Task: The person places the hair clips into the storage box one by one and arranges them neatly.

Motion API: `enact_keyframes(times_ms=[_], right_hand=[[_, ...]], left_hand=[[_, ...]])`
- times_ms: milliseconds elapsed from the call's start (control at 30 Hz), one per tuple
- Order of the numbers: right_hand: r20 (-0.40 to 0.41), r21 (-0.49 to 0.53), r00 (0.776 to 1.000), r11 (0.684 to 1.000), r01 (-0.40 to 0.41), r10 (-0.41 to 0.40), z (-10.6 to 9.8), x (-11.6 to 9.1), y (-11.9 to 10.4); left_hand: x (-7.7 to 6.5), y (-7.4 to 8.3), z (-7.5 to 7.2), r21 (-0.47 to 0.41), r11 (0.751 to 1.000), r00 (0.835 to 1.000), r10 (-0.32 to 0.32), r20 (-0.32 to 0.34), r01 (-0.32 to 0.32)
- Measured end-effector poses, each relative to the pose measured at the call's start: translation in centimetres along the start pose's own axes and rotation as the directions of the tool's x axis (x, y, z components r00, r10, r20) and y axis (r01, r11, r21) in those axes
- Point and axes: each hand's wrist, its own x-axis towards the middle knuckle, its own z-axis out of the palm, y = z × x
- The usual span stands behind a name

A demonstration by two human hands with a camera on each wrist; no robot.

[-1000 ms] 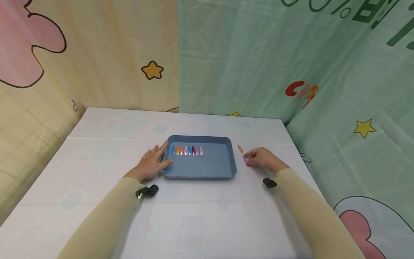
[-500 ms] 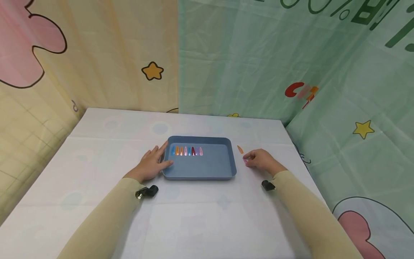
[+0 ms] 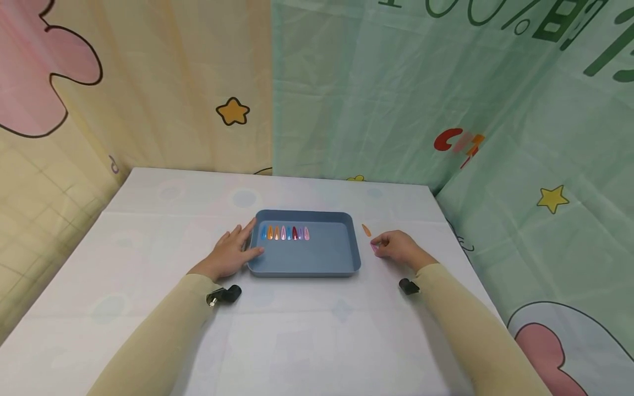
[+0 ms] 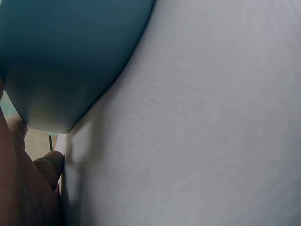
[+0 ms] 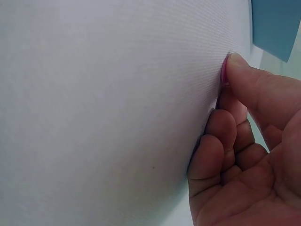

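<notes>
My left hand (image 3: 228, 256) lies at the left end of a blue-grey tray (image 3: 322, 256), its fingers spread and thumb over the rim. In the left wrist view its fingers (image 4: 49, 167) show beside the tray wall. Across the upper left of the tray runs a row of several teardrop-shaped snap hair clips (image 3: 283, 233) in blue, orange, pink, red and purple. Right of the tray, my right hand (image 3: 400, 248) pinches a pink hair clip (image 5: 224, 70) between thumb and fingertips, down at the tablecloth. Just beyond that hand lies an orange hair clip (image 3: 366, 230).
A pale patterned cloth (image 3: 297, 330) covers the table. Printed curtains (image 3: 346, 99) hang behind it and along the right side. A black wrist camera (image 3: 408, 286) sits at the right cuff, another (image 3: 225, 294) at the left cuff.
The head view has tilted slightly, so everything sits a little lower in it. Both hands keep nearly the same places, the right one still pinching the pink hair clip.
</notes>
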Motion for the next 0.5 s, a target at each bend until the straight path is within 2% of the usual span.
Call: enact_keyframes(times_ms=[500], right_hand=[[-0.006, 0.029, 1.0, 1.0, -0.004, 0.004, 0.13, -0.11, 0.32]], left_hand=[[0.07, -0.06, 0.07, 0.006, 1.0, 1.0, 0.002, -0.002, -0.002]])
